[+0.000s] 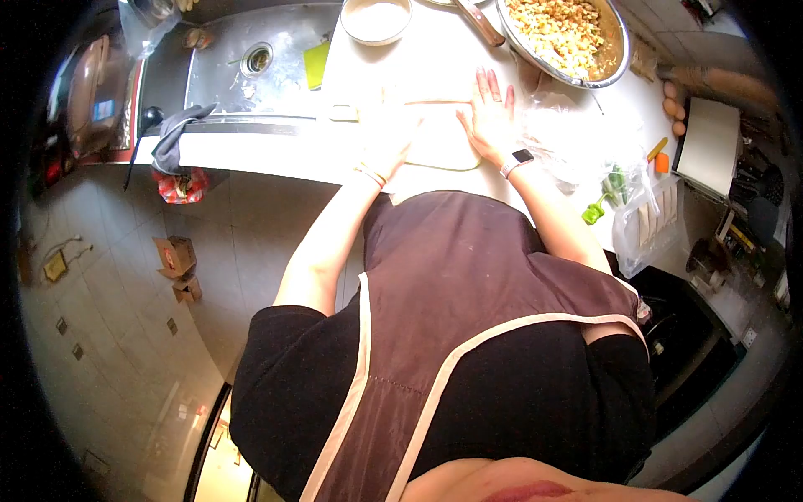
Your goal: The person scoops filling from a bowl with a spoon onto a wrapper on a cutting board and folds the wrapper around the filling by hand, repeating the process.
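Observation:
My left hand (389, 142) lies palm down over a white board (447, 155), its fingers stretched forward but washed out by glare. My right hand (489, 120), with a watch (516, 161) on its wrist, rests flat with the fingers spread on the board's right side. A thin brownish line crosses the board between the hands, and a pale, blunt end (344, 112) sticks out left of my left hand. It may be a rolling pin under the palms; glare hides the rest. Ahead are a white bowl (376, 20) and a knife with a wooden handle (480, 23).
A metal bowl (621, 63) of chopped filling stands front right. Clear plastic bags (640, 222), a green pepper (593, 211) and eggs (670, 107) lie on the right. To the left are a sink (222, 79), a green cloth or sponge (316, 65) and a grey cloth (174, 138).

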